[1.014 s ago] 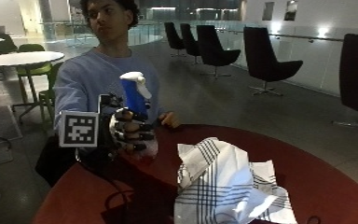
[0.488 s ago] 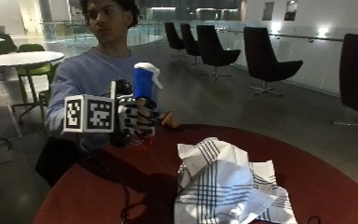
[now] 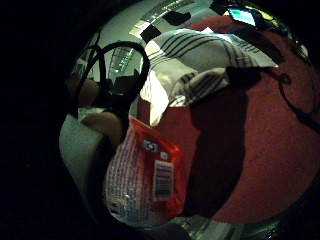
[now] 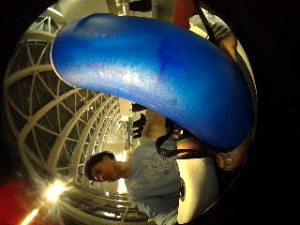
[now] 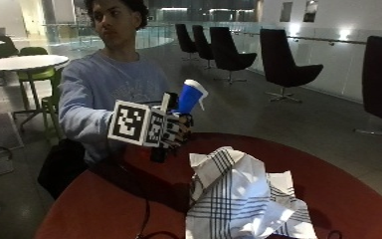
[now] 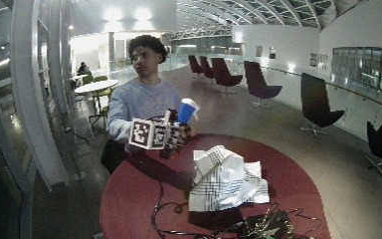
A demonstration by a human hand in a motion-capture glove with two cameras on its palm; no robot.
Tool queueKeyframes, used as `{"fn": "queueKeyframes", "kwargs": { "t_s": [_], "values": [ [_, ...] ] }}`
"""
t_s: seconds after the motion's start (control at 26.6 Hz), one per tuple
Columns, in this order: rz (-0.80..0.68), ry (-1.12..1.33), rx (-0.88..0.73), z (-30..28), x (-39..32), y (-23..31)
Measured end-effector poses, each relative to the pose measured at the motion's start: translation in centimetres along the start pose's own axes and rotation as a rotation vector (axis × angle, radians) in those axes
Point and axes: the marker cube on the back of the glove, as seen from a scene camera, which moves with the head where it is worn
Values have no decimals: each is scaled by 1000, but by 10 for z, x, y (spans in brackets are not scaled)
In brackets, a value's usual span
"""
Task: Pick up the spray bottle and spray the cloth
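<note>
1. Above the red table [image 5: 350, 199], we saw the right hand [image 5: 174, 130] in its black glove holding the spray bottle [image 5: 190, 96] up in the air.
2. We saw its fingers curled round the lower part of the bottle, with the blue and white top sticking up out of the grip.
3. Below the grip and a little to one side, the cloth [image 5: 244, 199] lay bunched up on the table; it was white with dark stripes.
4. We saw that the bottle and the cloth were not touching.
5. Close under the palm, we saw the bottle's orange and white label [image 3: 150, 175].
</note>
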Motion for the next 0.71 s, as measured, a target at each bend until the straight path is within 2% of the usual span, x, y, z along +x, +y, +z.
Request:
{"fn": "queueKeyframes", "kwargs": {
  "t_s": [0.26, 0.71],
  "values": [
    [95, 54, -88, 14, -2, -28],
    [205, 120, -180, 24, 7, -47]
  ]
}}
